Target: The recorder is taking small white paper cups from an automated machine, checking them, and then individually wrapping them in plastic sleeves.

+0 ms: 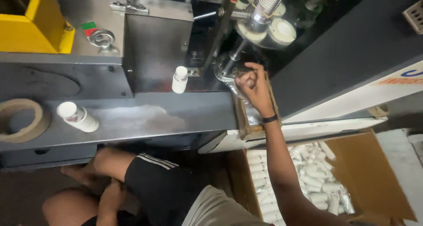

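A: Item one, right hand [252, 82]?
B: Raised to the machine, curled into a fist, thumb pressed on the fingers. Possibly pinching something small; contents not discernible. Black wristband [269, 119] at the wrist.

A: Nearest things?
B: Metal shaft [229, 63], just left of the knuckles, close enough that contact cannot be ruled out. Wooden tray [243, 120] directly beneath the hand, at the right end of the grey ledge [145, 120], with clear film inside.

A: Left hand [110, 197]?
B: Low in view, laid on the bent leg, well apart from the machine. Grip not readable.

A: Other stock?
B: Small white bottle [179, 79], upright at the back of the ledge. Stack of paper cups [78, 116], lying on its side. Cardboard ring [20, 119] at far left. Cardboard box [374, 164] on the floor to the right, holding white tubes [313, 177].

A: Step in hand, by judgement?
B: Likely tending the shaft's outlet above the tray: a fine, one-handed adjustment or pick.

A: Requirement for a next move?
B: Probably a tight, steady pinch, knuckles kept off the shaft, anything released kept inside the tray's rim.
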